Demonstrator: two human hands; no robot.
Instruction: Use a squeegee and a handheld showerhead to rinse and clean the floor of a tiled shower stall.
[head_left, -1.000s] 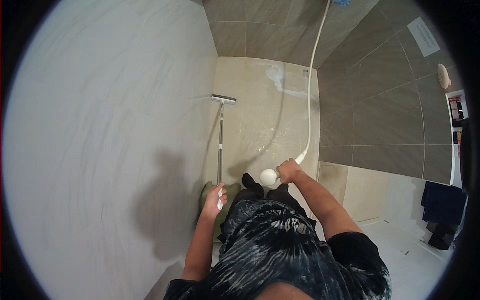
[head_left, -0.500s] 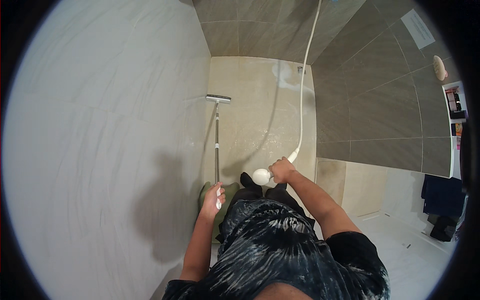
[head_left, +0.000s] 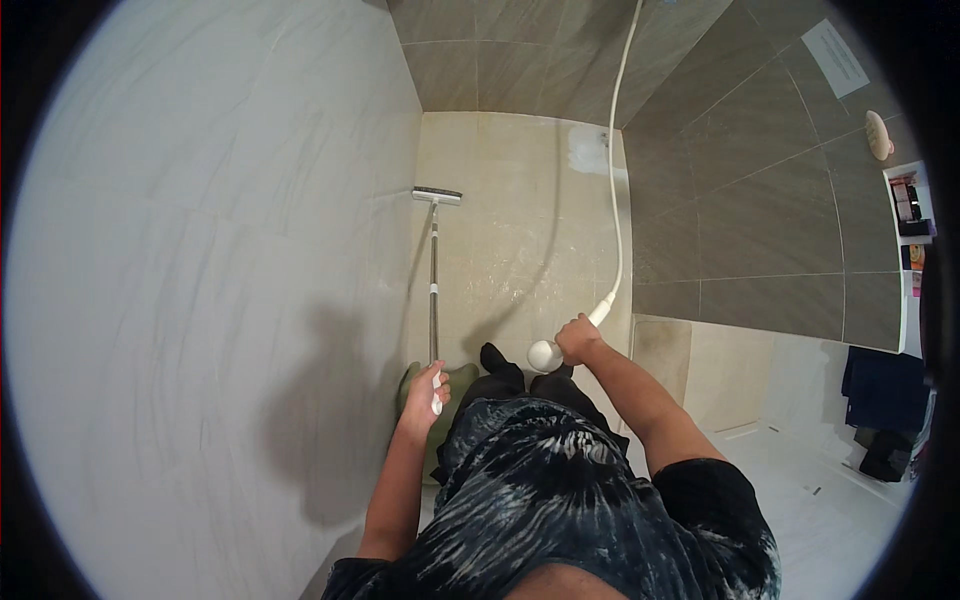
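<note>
Hands both full: your left hand (head_left: 424, 392) is clamped on the long metal-handled floor squeegee (head_left: 434, 290). Just right of it, your right hand's (head_left: 577, 337) grip is closed around the white round shower head (head_left: 545, 354) on its white hose (head_left: 614, 200).

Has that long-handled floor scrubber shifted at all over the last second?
Cannot tell. The scrubber head sits about as close to the pale left wall as before; its small shift in the picture matches the camera's own movement.

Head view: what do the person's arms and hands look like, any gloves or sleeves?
Both hands are bare: no gloves on the left hand or right hand. Forearms are uncovered. A black short sleeve covers the right upper arm, part of a black-and-grey tie-dye shirt.
</note>
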